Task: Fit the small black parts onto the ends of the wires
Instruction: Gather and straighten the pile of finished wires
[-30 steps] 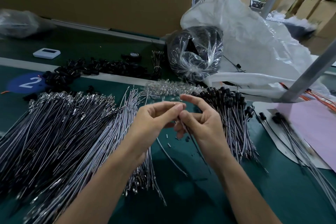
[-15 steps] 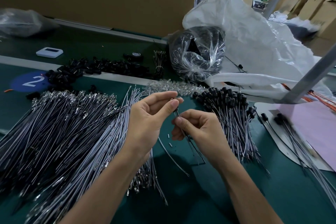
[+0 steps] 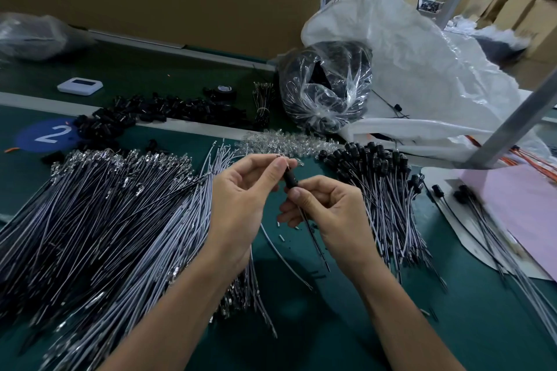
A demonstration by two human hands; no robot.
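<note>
My fingertips [image 3: 278,165] hide both ends of the small black part [image 3: 291,181]; how it sits on its wire [image 3: 313,238] I can't tell. The wire pile [image 3: 90,235] runs off the left and bottom edges; capped wires [image 3: 464,194] at lower right are blurred.

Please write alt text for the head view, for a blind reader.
Two hands work over a green table: the left hand pinches a wire at its tip, the right hand pinches it lower, a small black part between them. Bare wires lie left, capped wires right.
</note>
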